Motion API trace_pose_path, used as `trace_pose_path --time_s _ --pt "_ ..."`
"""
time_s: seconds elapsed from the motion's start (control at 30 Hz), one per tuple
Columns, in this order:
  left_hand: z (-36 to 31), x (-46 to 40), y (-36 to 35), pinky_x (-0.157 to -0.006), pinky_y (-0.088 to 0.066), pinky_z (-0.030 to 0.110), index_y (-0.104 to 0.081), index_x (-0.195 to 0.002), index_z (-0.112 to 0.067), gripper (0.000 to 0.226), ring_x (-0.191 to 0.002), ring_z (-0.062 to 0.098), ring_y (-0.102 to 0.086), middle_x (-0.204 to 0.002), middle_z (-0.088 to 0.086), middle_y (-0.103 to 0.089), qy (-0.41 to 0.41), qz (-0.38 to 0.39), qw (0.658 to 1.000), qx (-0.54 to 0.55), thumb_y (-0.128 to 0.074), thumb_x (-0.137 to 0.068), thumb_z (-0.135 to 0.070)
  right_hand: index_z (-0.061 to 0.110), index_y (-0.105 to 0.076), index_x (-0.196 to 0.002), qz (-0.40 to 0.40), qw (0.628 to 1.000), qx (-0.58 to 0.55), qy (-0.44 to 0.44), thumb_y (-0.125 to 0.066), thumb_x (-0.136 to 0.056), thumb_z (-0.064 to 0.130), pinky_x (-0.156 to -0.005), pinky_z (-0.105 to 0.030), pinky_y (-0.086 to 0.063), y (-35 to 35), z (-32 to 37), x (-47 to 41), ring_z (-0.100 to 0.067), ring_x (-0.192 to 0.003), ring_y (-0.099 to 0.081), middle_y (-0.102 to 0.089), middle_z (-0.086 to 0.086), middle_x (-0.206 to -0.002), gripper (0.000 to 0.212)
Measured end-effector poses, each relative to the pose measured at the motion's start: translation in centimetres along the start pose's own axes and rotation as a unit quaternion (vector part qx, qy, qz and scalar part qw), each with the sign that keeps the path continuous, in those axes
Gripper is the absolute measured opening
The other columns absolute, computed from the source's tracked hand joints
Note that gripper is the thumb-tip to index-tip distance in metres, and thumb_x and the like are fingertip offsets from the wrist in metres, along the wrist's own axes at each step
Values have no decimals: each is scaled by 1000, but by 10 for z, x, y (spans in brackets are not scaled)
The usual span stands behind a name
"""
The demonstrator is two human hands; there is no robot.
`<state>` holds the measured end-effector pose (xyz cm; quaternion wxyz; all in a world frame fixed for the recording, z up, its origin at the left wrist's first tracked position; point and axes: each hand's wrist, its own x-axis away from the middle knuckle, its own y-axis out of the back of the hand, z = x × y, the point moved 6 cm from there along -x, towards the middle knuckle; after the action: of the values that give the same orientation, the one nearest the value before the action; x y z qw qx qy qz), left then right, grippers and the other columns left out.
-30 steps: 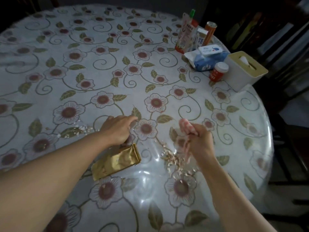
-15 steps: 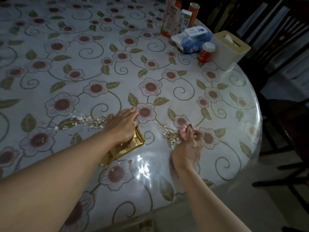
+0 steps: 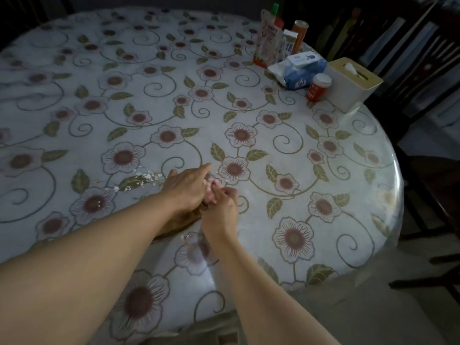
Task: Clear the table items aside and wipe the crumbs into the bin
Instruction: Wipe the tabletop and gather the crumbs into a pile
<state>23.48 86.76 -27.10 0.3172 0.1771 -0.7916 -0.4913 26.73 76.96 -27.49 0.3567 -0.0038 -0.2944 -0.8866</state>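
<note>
Head view shows the left hand (image 3: 185, 186) lying flat with fingers spread, pressing down a gold packet (image 3: 179, 224) that peeks out beneath its wrist, while the right hand (image 3: 220, 210), touching it on the inner side, is closed around a bunched pink cloth (image 3: 211, 190). A scatter of crumbs (image 3: 143, 178) lies on the worktop (image 3: 286, 215) just beyond the left hand's outer edge, and no bin is in sight. The risk, I judge, is that the crowded hands let the cloth push crumbs under the packet, or flick them off the near rim.
</note>
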Motion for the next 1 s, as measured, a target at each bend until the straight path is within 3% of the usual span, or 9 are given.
trace_pose_path --time_s 0.13,0.27,0.4,0.57,0.67,0.73,0.83,0.93,1.0 --pt "32 21 22 -114 -19 44 -19 -150 -26 51 -143 18 -25 -156 -1 -28 23 -28 999 -4 -30 -100 -22 14 -63 -108 44 996 -74 11 -41 -93 0 -91 -22 -46 -5 13 7 -15 -102 -54 -48 -1 -122 29" --pt "61 32 27 -115 -19 45 -19 -149 -28 49 -143 18 -25 -156 -2 -28 59 -44 997 14 -26 -101 -19 8 -60 -106 -108 993 -44 -20 -40 -94 1 -60 -6 -46 59 -13 -25 2 -71 -47 -53 1 -104 25" --pt "76 39 21 -116 -16 46 -21 -149 -24 48 -145 17 -19 -156 -3 -25 86 -72 993 25 -27 -101 -22 12 -51 -126 -130 982 113 -77 -34 -83 -11 -101 -37 -44 110 -49 -67 -26 -105 -51 -37 -8 -124 51" --pt "94 39 20 -116 -14 44 -21 -149 -20 48 -146 16 -16 -157 -3 -22 99 -87 990 41 -27 -101 -21 17 -46 -133 -95 974 203 -4 -40 -75 -15 -108 -38 -32 43 -35 -74 -27 -122 -37 -34 -7 -136 67" --pt "103 41 17 -118 -15 47 -20 -149 -21 49 -147 17 -14 -158 -3 -19 108 -89 989 39 -28 -101 -21 13 -58 -120 -24 992 109 57 -45 -89 -2 -95 -17 -36 -3 -8 -58 -15 -110 -48 -46 -2 -125 37" --pt "106 43 18 -118 -15 45 -20 -149 -21 49 -147 17 -13 -159 -3 -17 117 -92 988 40 -28 -101 -20 8 -65 -88 69 994 5 85 -44 -94 3 -77 -9 -40 -25 11 -45 -1 -82 -54 -55 -1 -98 21" --pt "112 45 25 -117 -14 41 -21 -149 -20 49 -147 16 -11 -159 -3 -16 124 -108 984 61 -28 -101 -19 11 -50 -54 93 990 -38 97 -44 -93 3 -43 -15 -38 -16 23 -50 -1 -47 -50 -54 6 -56 40" --pt "127 48 32 -116 -18 37 -24 -148 -19 48 -146 18 -16 -158 0 -19 133 -131 979 86 -30 -101 -16 5 -52 -59 -12 999 -15 48 -36 -81 -7 -37 -25 -32 27 16 -88 -12 -44 -47 -49 -1 -55 30" --pt "137 51 32 -116 -20 37 -24 -149 -18 49 -145 19 -18 -158 1 -21 155 -140 975 76 -31 -101 -18 3 -64 -85 -62 998 10 -19 -38 -76 -2 -49 -31 -51 42 1 -116 -16 -59 -59 -60 -12 -78 28"
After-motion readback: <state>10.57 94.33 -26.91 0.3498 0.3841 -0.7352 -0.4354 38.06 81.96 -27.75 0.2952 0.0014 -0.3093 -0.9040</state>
